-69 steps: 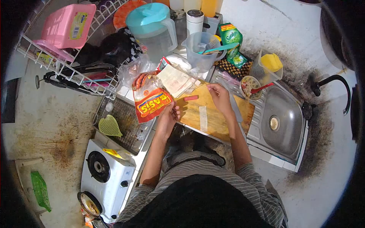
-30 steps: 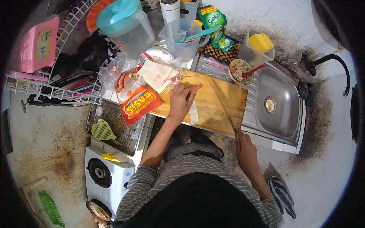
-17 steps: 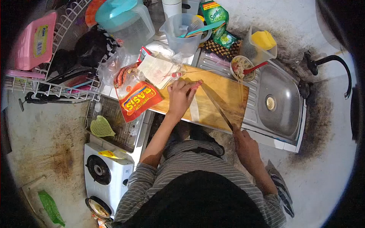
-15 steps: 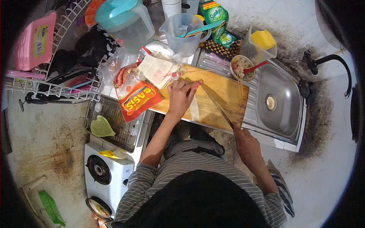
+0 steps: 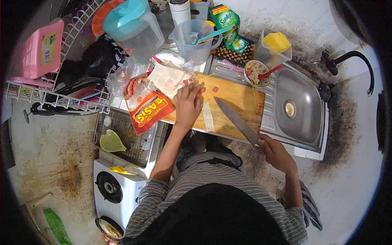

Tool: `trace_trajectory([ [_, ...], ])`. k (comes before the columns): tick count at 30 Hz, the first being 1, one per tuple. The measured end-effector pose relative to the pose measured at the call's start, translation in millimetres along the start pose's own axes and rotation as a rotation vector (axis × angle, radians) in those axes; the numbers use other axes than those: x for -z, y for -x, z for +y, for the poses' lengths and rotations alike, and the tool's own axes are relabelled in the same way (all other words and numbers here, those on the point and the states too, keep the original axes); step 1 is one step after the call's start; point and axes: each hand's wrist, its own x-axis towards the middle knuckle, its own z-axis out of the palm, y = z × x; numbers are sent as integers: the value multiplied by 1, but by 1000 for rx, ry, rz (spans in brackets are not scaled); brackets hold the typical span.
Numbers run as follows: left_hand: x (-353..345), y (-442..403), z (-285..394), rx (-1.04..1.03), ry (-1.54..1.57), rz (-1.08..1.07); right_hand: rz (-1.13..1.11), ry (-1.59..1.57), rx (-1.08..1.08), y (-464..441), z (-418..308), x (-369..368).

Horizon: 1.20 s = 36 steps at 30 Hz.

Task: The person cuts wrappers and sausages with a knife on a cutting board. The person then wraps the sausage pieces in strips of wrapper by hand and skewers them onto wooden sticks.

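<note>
A wooden cutting board (image 5: 234,110) lies on the counter, with a pale strip (image 5: 208,116) on it. My right hand (image 5: 277,153) grips the handle of a large knife (image 5: 237,121), whose blade lies flat-looking over the board's right part. My left hand (image 5: 188,107) is over the board's left part, fingers extended and palm down, near a small reddish piece (image 5: 201,90). Another reddish piece (image 5: 215,89) sits just beyond the knife tip. Beside my left hand are a red sausage packet (image 5: 150,111) and a pale paper-like sheet (image 5: 167,80) with small red-and-white pieces at its edge.
Right of the board is a steel sink (image 5: 302,107) with a black faucet (image 5: 355,61). A patterned bowl (image 5: 257,73) with a red spoon stands at its corner. Behind are a clear jug (image 5: 194,51) and a green pouch (image 5: 226,20). At lower left is a stove (image 5: 132,196).
The sausage piece under my left fingers is now seen as separate pieces on the board. My left hand has drawn back and spread. The knife has turned to show its broad blade, away from the pieces.
</note>
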Motion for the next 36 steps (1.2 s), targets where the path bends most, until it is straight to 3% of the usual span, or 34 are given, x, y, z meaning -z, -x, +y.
trace_trajectory([
  [5,14,21,0,-52,64,-146,-31,112,-43,25,-26,-9],
  [7,12,28,-2,-89,82,-165,94,320,190,29,-20,-25],
  [14,10,32,-6,-149,30,-155,35,408,4,29,-49,-50],
  [23,8,34,-9,-183,52,-92,102,407,2,39,-68,-72],
  [31,7,35,-12,-175,55,-79,280,466,140,40,-70,-91],
  [36,3,35,-16,-221,38,-46,283,580,65,41,-76,-99],
])
